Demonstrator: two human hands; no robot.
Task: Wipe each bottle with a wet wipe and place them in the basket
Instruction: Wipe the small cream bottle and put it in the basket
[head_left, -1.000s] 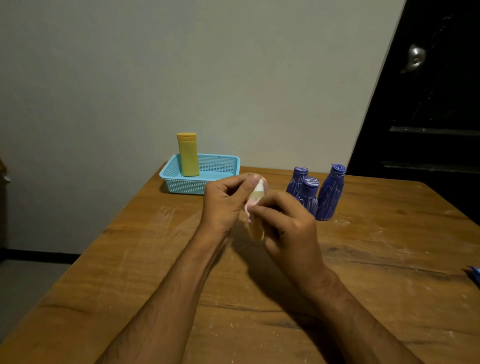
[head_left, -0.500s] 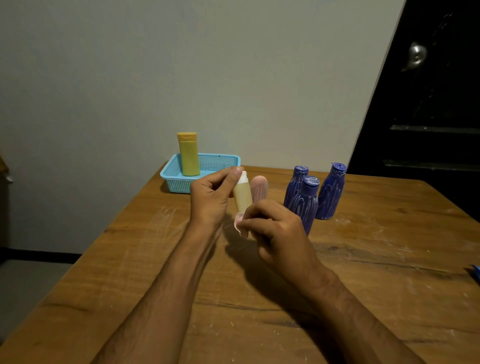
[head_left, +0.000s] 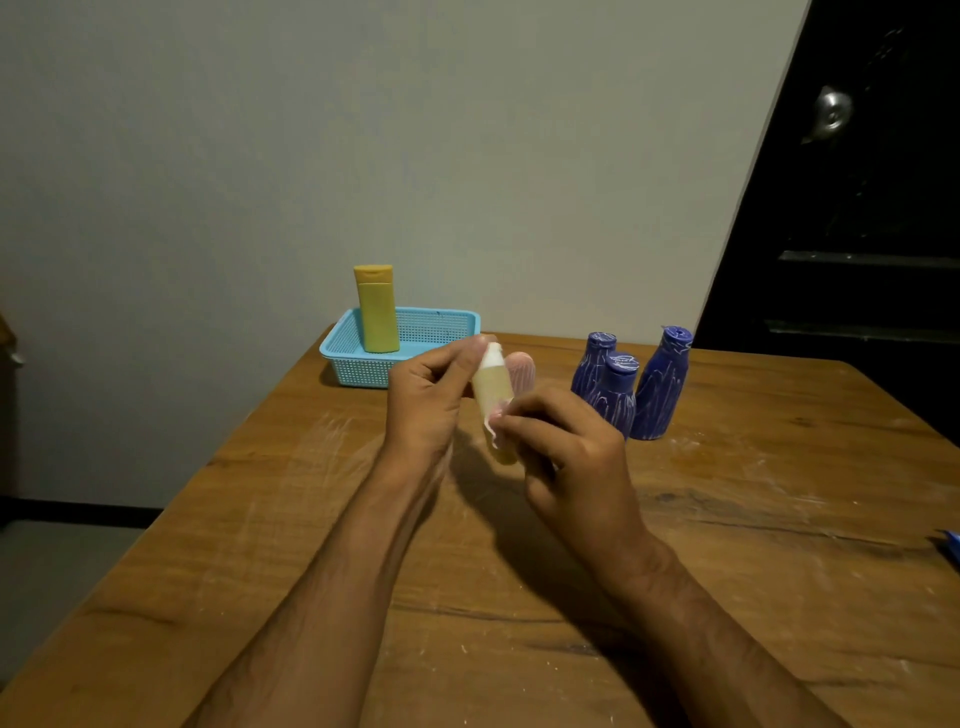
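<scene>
Bench (head_left: 727, 519) fills lower frame, wood, scuffed with pale streaks.

Basket (head_left: 358, 371) at centre-left, pushed to bench's far edge near the wall; likely parked there to keep the working area free while in reach. Yellow bottle (head_left: 377, 309) upright inside its left part, so judged already wiped and stowed.

Three blue bottles (head_left: 660, 384) clustered right of centre, upright, near or touching each other, well apart from basket. Judged the unwiped queue, kept on the opposite side from the finished one. Pink bottle (head_left: 521, 371) upright just behind the hands, between basket and blue group, partly hidden; probably also waiting.

Left hand (head_left: 426, 405) at frame centre, raised off bench. Grip pinched on small pale bottle (head_left: 492, 387) near its white cap, thumb and forefinger closed around the top. Holding by the cap end leaves the body exposed for wiping.

Right hand (head_left: 566, 452) just right of it, grip pinched on wipe (head_left: 493, 423), fingertips pressing the wad against the bottle's lower body. Wipe small, white-pink, mostly hidden under fingers.

Pale bottle tilted, base toward the viewer, clear of bench. Judged mid-wipe; next step calls for transfer to basket's free right part.

Blue scrap (head_left: 950, 543) at right edge of frame, cut off, unidentifiable.
</scene>
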